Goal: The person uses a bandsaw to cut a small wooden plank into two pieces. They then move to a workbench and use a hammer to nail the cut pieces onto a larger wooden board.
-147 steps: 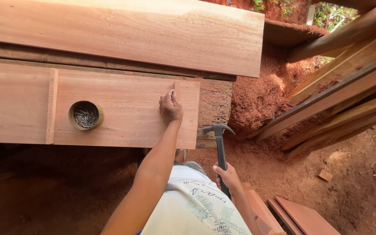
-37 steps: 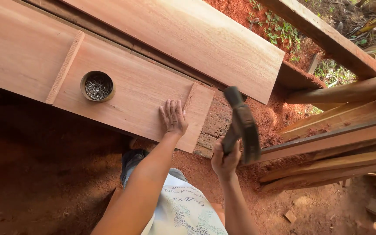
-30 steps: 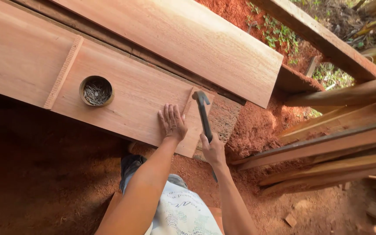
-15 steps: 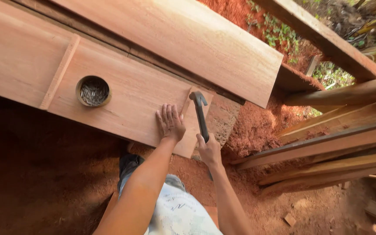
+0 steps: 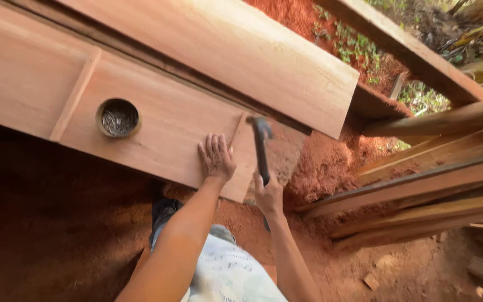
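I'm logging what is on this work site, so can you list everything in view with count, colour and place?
Lower plank: one, reddish-brown, across the left and middle, with a narrow cross strip on it.
Upper plank: one, paler brown, lying behind and above it.
Round tin of nails: one, grey nails inside, on the lower plank.
Hammer: one, dark head and handle, head at the lower plank's right end.
Stacked timbers: several, brown, at right.
Soil: red, below and behind the planks.
Green plants: a patch, top right.
Left hand: flat on the lower plank.
Right hand: gripping the hammer handle.
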